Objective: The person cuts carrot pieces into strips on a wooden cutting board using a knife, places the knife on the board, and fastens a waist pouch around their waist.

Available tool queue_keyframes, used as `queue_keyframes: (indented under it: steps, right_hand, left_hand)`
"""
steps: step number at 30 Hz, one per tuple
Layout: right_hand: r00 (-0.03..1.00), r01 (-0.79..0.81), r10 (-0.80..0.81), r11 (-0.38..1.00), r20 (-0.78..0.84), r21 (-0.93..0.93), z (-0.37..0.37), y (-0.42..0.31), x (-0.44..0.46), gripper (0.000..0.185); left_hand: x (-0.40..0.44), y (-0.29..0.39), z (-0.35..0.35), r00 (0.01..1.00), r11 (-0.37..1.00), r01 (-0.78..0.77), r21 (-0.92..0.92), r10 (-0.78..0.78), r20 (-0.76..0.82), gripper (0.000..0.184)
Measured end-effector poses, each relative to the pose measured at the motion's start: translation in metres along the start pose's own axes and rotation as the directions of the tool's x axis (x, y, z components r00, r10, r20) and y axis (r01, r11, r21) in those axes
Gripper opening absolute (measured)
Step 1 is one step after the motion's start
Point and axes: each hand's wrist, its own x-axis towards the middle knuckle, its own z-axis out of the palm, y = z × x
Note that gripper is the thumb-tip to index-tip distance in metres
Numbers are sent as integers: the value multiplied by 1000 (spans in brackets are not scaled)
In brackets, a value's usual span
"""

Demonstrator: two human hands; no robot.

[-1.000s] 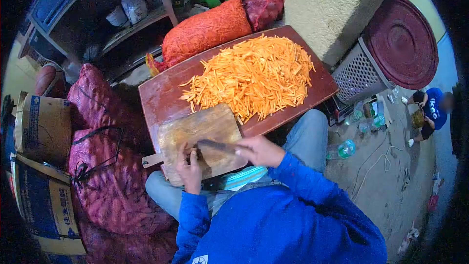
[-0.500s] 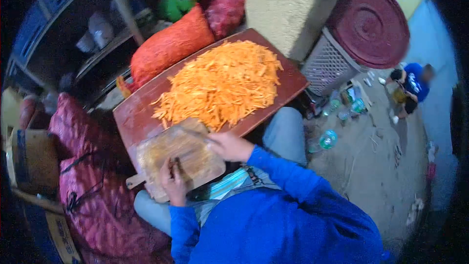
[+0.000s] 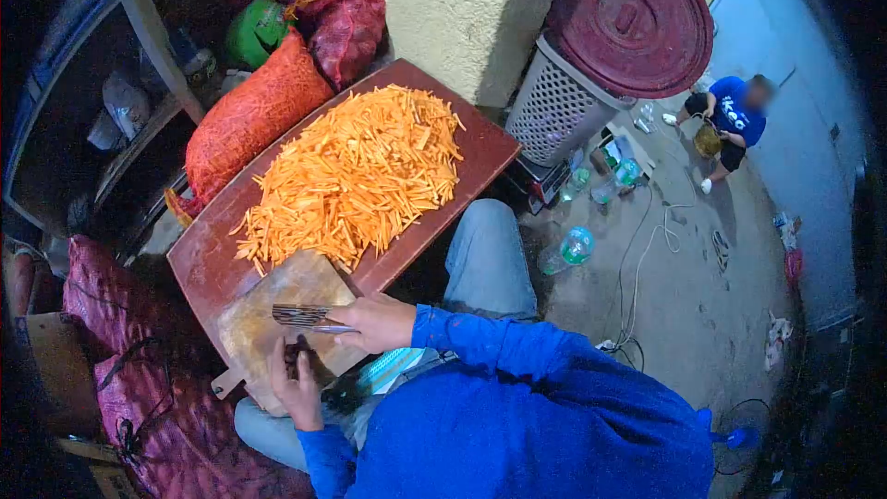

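Note:
My right hand [image 3: 377,323] is closed around the handle of a knife [image 3: 314,317]; its flat, dark-striped blade points left above a worn wooden cutting board [image 3: 245,319]. Over the board's near part, my left hand [image 3: 296,388] has its fingers curled about a small dark piece [image 3: 294,351] whose kind I cannot make out. Beyond the board lies a big heap of thin orange vegetable strips [image 3: 360,176], probably carrot, on a low red-brown table [image 3: 208,254]. The board overlaps the table's near left corner and reaches over my lap.
An orange mesh sack [image 3: 254,115] leans along the table's far edge. Purple-red sacks [image 3: 162,397] stand to the left. At the right are a grey basket [image 3: 564,97] under a maroon lid [image 3: 633,23], plastic bottles [image 3: 568,249], a cord, and a seated person [image 3: 730,120] holding something.
My view has shifted, so the table appears farther left. The knife has come from the board's far side nearer to my left hand, and its blade shows more clearly.

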Motion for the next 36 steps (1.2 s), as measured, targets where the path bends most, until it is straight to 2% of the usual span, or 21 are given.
queue_keyframes:
  steps: [3,5,6,8,9,12,15,16,17,19,21,23,25,27,29,30,32,33,35,36]
  right_hand:
    - [997,-56,55,998,49,35,-7,-9,-3,39]
    - [999,-39,37,994,-23,-103,-6,-11,-3,43]
    - [999,-35,34,995,-13,-92,-4,-8,0,43]
    - [965,115,-172,956,-199,-269,-1,3,7,46]
    - [965,128,-181,957,-191,-262,0,6,10,46]
    - [932,220,-309,897,-188,-384,0,11,17,33]
    - [903,299,-400,847,-156,-439,-9,11,14,32]
    - [848,345,-470,839,-243,-420,-15,8,12,30]
    - [846,360,-479,838,-235,-410,-22,8,8,30]
    - [962,236,-268,907,-46,-349,-39,11,-7,27]
    - [995,87,-95,942,-8,-324,-55,17,-25,25]
    - [975,95,-160,929,-155,-359,-63,31,-46,27]
    - [969,32,-118,931,-217,-363,-75,51,-66,33]
    - [978,-132,22,830,-206,-541,-90,70,-92,42]
    - [913,-405,242,615,-327,-677,-98,99,-123,54]
    - [919,-393,237,625,-315,-675,-101,111,-133,54]
    - [739,-666,417,574,-529,-477,-104,132,-148,69]
    - [743,-661,418,581,-523,-475,-104,144,-153,69]
    - [711,-616,365,736,-602,-281,-102,163,-157,76]
    - [711,-610,357,741,-606,-280,-103,166,-154,76]
  left_hand:
    - [-21,6,-18,999,998,50,48,-51,10,40]
    - [-42,-3,-33,994,987,112,112,-113,2,37]
    - [-51,-4,-40,992,985,122,123,-123,0,37]
    - [-68,-5,-51,994,980,109,169,-110,-2,36]
    - [-79,-8,-57,993,977,118,178,-118,-11,36]
    - [-98,-11,-69,999,944,-38,328,24,46,30]
    - [-119,-17,-84,994,928,-21,371,-22,109,30]
    - [-123,-19,-86,995,925,-6,380,-34,97,30]
    - [-126,-21,-90,991,920,-43,390,-9,132,31]
    - [-129,-19,-96,987,910,-71,408,4,163,32]
    - [-121,-12,-95,988,878,-59,474,-16,153,31]
    - [-116,-9,-94,987,860,-45,508,-38,153,30]
    - [-113,-7,-95,987,835,-26,549,-65,147,29]
    - [-115,-10,-97,988,810,-9,586,-84,130,24]
    - [-118,-17,-100,987,808,15,589,-107,122,27]
    - [-117,-16,-101,986,796,45,603,-133,101,29]
    - [-124,-24,-107,973,767,106,632,-211,92,35]
    - [-124,-25,-108,972,761,111,640,-216,88,35]
    - [-118,-26,-108,965,727,217,652,-262,-28,39]
    - [-118,-28,-108,952,725,249,643,-303,-26,40]
